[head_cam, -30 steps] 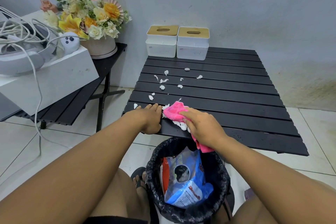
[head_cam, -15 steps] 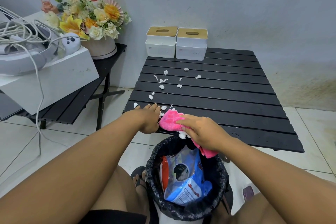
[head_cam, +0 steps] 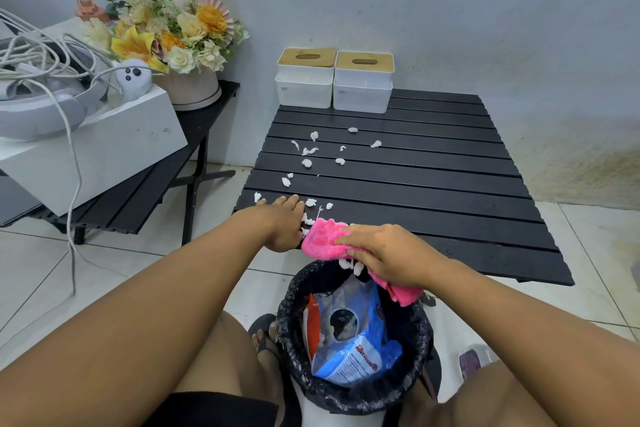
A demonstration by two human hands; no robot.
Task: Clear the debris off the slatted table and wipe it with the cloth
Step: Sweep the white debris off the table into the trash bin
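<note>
Debris (head_cam: 306, 163) dots the table's (head_cam: 433, 184) left half, mid-frame, some at the near edge above the bin (head_cam: 294, 305), between the flat left hand (head_cam: 282, 222) and the right hand (head_cam: 388, 256) gripping the cloth (head_cam: 322, 236); sweeping seems underway, farther scraps next.

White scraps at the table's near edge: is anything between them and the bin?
Nothing visible. The white scraps lie at the slatted table's near edge, right above the bin's open mouth. The pink cloth held by the right hand lies on their far side; the left hand rests to their left, off the path.
</note>
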